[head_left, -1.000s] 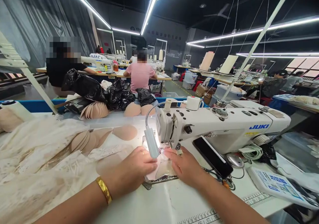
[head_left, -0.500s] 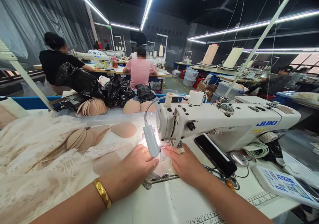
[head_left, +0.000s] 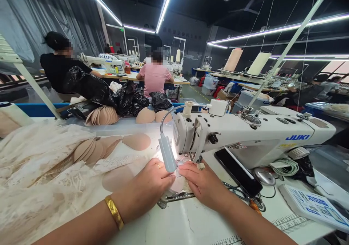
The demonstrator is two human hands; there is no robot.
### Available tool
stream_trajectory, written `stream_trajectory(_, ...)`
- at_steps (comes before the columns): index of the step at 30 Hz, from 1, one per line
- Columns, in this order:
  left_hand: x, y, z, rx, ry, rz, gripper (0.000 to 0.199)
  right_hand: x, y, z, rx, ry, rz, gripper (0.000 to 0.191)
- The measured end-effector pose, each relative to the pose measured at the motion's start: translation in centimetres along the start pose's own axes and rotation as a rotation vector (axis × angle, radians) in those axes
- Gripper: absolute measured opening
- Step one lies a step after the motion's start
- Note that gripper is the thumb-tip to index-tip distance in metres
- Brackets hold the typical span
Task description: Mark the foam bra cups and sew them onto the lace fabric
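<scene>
My left hand (head_left: 151, 181) is closed at the edge of a thin pale-pink fabric piece (head_left: 178, 185), its thumb bent over it; the grey lamp hides some fingertips. On the other side, my right hand (head_left: 203, 179) lies with its fingers stretched out flat on the fabric, close by the presser foot. Above both hands stands the head of a white sewing machine (head_left: 188, 130). A lit grey lamp (head_left: 167, 154) on a bent metal neck hangs over the stitching spot. The needle itself is hard to make out.
Cream lace (head_left: 49, 165) covers the left side, with beige bra cups (head_left: 89, 150) on it. A phone (head_left: 237, 172), scissors (head_left: 236, 190) and a white box (head_left: 313, 205) lie right. Ahead, a person in pink (head_left: 156, 78) and one in black (head_left: 61, 63) sit at machines.
The whole view has shifted slightly, so things appear a little further right. Both hands stay at the machine; the fabric between them sits slightly differently under the lamp.
</scene>
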State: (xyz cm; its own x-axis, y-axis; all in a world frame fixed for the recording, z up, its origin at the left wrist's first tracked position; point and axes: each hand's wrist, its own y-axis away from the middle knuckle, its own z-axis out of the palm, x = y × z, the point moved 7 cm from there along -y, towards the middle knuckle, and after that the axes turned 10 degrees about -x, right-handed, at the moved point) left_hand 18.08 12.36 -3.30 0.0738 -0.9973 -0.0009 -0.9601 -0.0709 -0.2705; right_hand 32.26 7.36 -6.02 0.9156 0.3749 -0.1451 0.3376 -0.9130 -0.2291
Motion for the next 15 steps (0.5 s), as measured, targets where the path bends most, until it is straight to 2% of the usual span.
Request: stream_trajectory(15,0.44,-0.41,-0.61,0.029,-0.033,-0.064,0.024,0.4,-0.3,0.02,-0.012,-0.01,0.06,0.047)
